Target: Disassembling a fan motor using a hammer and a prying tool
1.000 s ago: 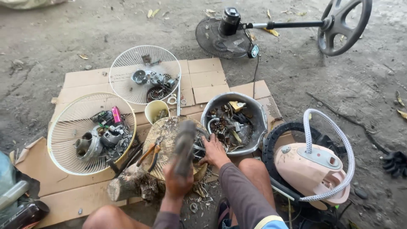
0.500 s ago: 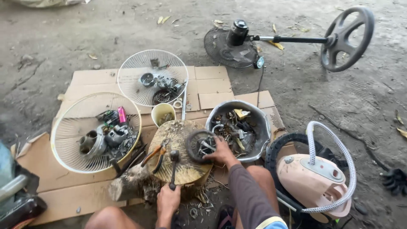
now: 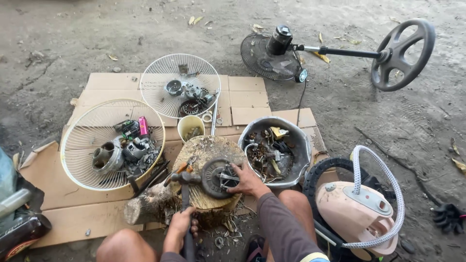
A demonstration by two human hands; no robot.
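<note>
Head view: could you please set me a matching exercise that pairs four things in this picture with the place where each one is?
Things:
1. round dark metal motor part
2. small yellow cup
3. black steering wheel
4. pink cylinder

Places:
A. in the nearer white wire fan guard
B. on the bare ground, top right
C. on the wooden stump, under the right hand
D. on the cardboard, between both fan guards

Pairs: 1-C, 2-D, 3-B, 4-A

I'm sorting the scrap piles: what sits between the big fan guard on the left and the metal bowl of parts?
In the head view, a wood stump lies between the fan guard and the metal bowl, with a round motor part on it.
</note>
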